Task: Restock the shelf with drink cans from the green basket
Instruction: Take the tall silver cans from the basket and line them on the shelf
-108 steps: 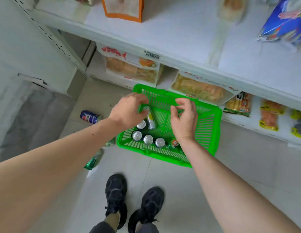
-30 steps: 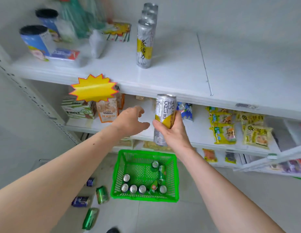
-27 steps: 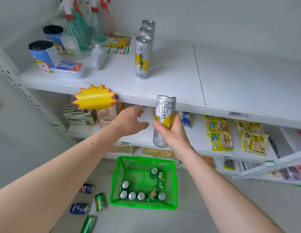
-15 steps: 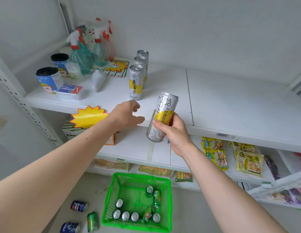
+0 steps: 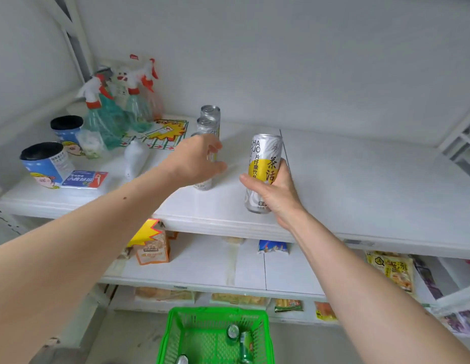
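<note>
The right hand (image 5: 275,190) grasps a tall silver-and-yellow can (image 5: 264,169) upright over the near edge of the white shelf (image 5: 359,179), while the left hand (image 5: 195,164), fingers loosely spread, reaches the row of cans (image 5: 210,119) just left, above the green basket (image 5: 176,334).

The can (image 5: 264,169) within the right-hand fingers (image 5: 251,181) is silver with a yellow patch. The basket (image 5: 265,334) is bright green. The cups (image 5: 45,161) are blue, black-topped.

Both hands (image 5: 199,164) outstretched, right clenched
</note>
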`<state>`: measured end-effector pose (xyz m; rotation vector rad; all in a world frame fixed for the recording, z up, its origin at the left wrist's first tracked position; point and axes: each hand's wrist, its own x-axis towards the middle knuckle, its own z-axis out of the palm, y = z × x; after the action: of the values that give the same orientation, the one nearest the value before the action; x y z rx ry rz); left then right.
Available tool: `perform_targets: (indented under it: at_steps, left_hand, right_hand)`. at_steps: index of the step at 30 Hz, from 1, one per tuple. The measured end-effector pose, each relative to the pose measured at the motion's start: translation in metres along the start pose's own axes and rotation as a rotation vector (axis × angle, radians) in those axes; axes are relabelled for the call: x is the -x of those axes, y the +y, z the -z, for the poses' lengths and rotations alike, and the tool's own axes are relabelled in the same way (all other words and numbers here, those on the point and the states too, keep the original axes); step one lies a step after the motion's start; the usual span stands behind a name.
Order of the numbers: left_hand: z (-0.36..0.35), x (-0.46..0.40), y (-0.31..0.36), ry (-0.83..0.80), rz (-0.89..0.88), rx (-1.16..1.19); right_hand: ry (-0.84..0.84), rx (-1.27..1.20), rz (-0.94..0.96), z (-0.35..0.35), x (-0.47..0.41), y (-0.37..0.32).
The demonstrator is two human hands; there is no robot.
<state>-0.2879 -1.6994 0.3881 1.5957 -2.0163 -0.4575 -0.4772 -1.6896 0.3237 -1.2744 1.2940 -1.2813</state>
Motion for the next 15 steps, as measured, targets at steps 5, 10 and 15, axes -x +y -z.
perform_targets:
  at_steps: [5,10,15]
  left_hand:
    - [0.012,-0.040,-0.010,0.029,-0.038,-0.096]
    - [0.002,-0.074,-0.031,0.022,-0.018,-0.175]
    - [-0.013,-0.112,-0.050,0.096,0.043,-0.156]
  right_hand:
    - [0.006,-0.074,-0.075,-0.002,-0.049,0.000]
    - [0.062,0.044,0.020,-0.005,-0.104,0.011]
    - [0.081,0.140,0.071,-0.018,-0.163,0.025]
